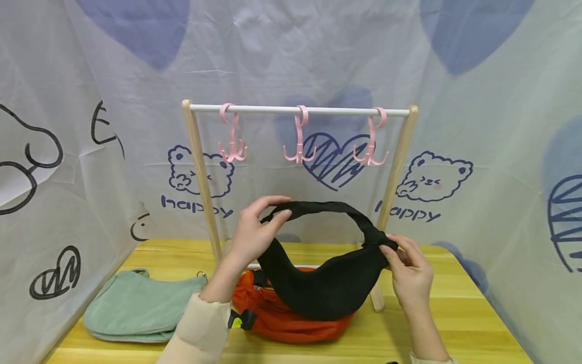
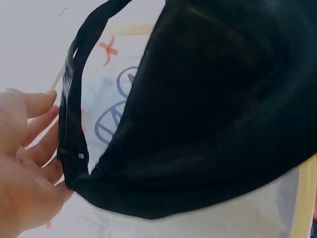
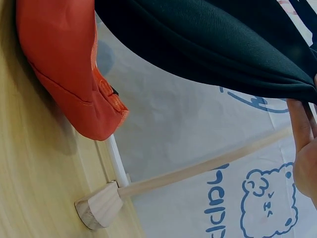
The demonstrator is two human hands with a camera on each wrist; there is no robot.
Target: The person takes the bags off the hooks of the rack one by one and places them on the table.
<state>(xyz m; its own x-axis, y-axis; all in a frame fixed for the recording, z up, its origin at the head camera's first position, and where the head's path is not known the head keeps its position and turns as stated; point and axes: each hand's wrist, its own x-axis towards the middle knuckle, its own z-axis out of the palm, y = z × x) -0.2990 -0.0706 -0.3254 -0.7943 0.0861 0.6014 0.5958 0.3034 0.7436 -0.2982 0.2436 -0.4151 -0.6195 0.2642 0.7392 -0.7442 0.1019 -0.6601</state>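
A black shoulder bag (image 1: 327, 283) hangs between the two hands, its strap arched above its curved body. At the left end of the strap is the left hand (image 1: 256, 227), with thumb and fingers around the strap; the left wrist view shows fingers passing behind it. The right hand (image 1: 411, 270) pinches the knotted right end where strap and body meet. In the right wrist view, only part of this hand (image 3: 304, 163) shows at the edge. Behind and below the black bag lies an orange-red bag (image 1: 300, 331), partly hidden by it.
A pale green bag (image 1: 141, 306) lies on the wooden table (image 1: 454, 323) at the left. A rack with wooden posts and a white rail (image 1: 263, 108) stands behind the bags. Three pink hooks (image 1: 299, 146) hang from it. Printed cloth (image 1: 495, 151) surrounds the table.
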